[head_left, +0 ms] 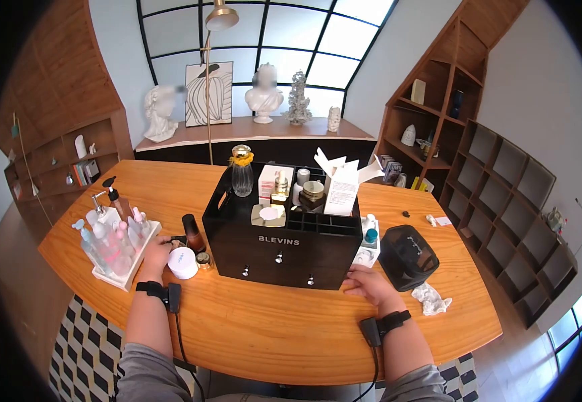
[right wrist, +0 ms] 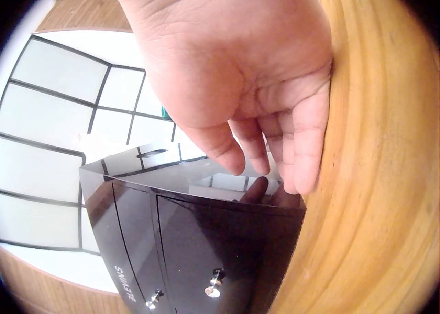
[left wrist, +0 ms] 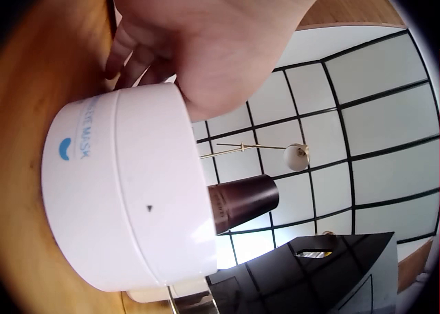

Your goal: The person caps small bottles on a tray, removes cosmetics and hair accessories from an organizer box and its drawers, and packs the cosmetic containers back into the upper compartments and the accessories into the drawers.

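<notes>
A black organizer (head_left: 284,258) with small knobbed drawers stands mid-table, holding bottles, boxes and a jar. My right hand (head_left: 371,288) is at its lower right corner; in the right wrist view the relaxed fingers of this hand (right wrist: 240,87) lie close to the glossy side of the organizer (right wrist: 227,242), and contact is unclear. My left hand (head_left: 155,258) rests on the table behind a white jar (head_left: 183,263). In the left wrist view its fingers bend loosely beside the jar (left wrist: 130,190), partly hidden, with nothing visibly held. A brown bottle (head_left: 192,234) stands nearby.
A white tray (head_left: 123,278) of bottles is at the left. Right of the organizer are a white holder with a teal-capped bottle (head_left: 371,236), a black lidded container (head_left: 408,258) and crumpled white tissue (head_left: 431,299). A small gold-lidded jar (head_left: 203,260) sits beside the white jar.
</notes>
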{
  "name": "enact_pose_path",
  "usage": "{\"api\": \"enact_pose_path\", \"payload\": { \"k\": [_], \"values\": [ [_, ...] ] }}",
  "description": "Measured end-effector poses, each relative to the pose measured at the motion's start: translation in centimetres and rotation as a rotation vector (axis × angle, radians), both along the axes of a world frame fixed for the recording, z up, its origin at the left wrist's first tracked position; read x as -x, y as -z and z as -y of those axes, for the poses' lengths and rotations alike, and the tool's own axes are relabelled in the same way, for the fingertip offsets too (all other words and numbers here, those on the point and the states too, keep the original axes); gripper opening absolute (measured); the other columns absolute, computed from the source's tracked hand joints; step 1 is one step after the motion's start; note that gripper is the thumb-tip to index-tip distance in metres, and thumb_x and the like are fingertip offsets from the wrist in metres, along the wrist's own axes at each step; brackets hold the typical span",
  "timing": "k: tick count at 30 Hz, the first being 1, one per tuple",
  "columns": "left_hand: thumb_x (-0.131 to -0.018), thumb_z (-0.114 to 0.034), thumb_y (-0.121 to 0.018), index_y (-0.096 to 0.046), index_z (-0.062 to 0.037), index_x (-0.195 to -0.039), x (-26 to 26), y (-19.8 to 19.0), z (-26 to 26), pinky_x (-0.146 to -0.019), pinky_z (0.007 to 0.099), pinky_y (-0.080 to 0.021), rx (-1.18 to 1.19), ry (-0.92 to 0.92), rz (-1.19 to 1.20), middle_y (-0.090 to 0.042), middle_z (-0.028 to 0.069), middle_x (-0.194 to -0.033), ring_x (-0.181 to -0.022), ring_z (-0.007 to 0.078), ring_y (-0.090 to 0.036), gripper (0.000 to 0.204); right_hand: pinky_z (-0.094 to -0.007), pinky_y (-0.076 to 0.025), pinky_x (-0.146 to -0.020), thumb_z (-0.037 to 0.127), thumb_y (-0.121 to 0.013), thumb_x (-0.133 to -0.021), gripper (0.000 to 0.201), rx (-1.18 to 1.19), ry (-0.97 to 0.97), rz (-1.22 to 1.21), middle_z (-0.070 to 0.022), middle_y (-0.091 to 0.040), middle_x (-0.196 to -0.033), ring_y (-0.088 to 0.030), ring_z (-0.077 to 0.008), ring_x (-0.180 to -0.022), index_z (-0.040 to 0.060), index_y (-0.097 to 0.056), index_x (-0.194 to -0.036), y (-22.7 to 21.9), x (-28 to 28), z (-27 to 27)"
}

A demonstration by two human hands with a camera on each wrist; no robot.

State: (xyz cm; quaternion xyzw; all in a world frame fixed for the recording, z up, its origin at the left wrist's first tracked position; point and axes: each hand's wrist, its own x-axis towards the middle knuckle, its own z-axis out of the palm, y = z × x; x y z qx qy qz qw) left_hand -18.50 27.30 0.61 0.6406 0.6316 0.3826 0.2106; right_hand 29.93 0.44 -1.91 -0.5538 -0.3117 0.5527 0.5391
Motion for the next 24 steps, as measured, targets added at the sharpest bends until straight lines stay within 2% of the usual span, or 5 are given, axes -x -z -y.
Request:
{"api": "enact_pose_path", "payload": {
  "k": [4, 8, 11, 17, 24],
  "values": [
    [-0.083, -0.002, -0.056, -0.066, -0.0026, -0.107, -0.3, -2.9, 0.4, -0.083, 0.0305, -0.049, -0.562, -0.164, 0.032, -0.068, 0.0129, -0.102, -0.095, 0.0211, -0.064, 0.026, -0.0308, -0.056, -0.078, 0.014, -0.053, -0.094, 0.037, -0.029, -0.027, -0.007, -0.0085, -0.061, -0.113, -0.063, -0.0172, -0.1, 0.0007, -0.051, -0.128, -0.2, 0.1, 0.1],
    [-0.084, 0.001, -0.058, -0.064, -0.006, -0.105, -8.6, -12.3, 9.4, -0.079, 0.0287, -0.047, -0.852, 0.222, 0.408, -0.063, 0.005, -0.094, -0.088, 0.0165, -0.061, 0.023, -0.0302, -0.056, -0.078, 0.011, -0.051, -0.094, 0.035, -0.003, -0.008, 0.004, -0.009, -0.062, -0.113, -0.063, -0.0177, -0.1, 0.0005, -0.053, -0.126, -0.7, 0.4, 0.2],
    [-0.083, -0.001, -0.063, -0.065, -0.0054, -0.102, -14.4, -15.5, 13.5, -0.078, 0.0272, -0.047, -0.726, 0.569, 0.222, -0.063, 0.0054, -0.095, -0.088, 0.0165, -0.061, 0.019, -0.0299, -0.056, -0.078, 0.01, -0.049, -0.094, 0.032, -0.007, -0.015, 0.003, -0.0092, -0.062, -0.112, -0.063, -0.0179, -0.099, 0.0004, -0.054, -0.124, -0.3, 0.2, 0.2],
    [-0.08, -0.004, -0.064, -0.068, -0.0032, -0.095, -21.6, -13.5, 13.3, -0.08, 0.0354, -0.048, -0.554, 0.755, 0.025, -0.065, 0.0132, -0.096, -0.089, 0.029, -0.061, 0.015, -0.0296, -0.055, -0.08, 0.013, -0.052, -0.093, 0.036, 0.0, -0.044, 0.018, -0.0068, -0.061, -0.115, -0.061, -0.0169, -0.104, 0.0031, -0.054, -0.127, -0.3, 0.2, 0.1],
    [-0.082, -0.013, -0.061, -0.071, -0.0061, -0.089, -20.6, -13.5, 12.5, -0.08, 0.0387, -0.051, -0.493, 0.675, -0.137, -0.068, 0.0126, -0.091, -0.091, 0.0319, -0.063, 0.014, -0.0298, -0.055, -0.078, 0.015, -0.053, -0.094, 0.035, 0.017, -0.042, 0.018, -0.0074, -0.061, -0.115, -0.062, -0.0161, -0.102, 0.0038, -0.053, -0.127, 0.0, 0.0, -0.1]
  ]
}}
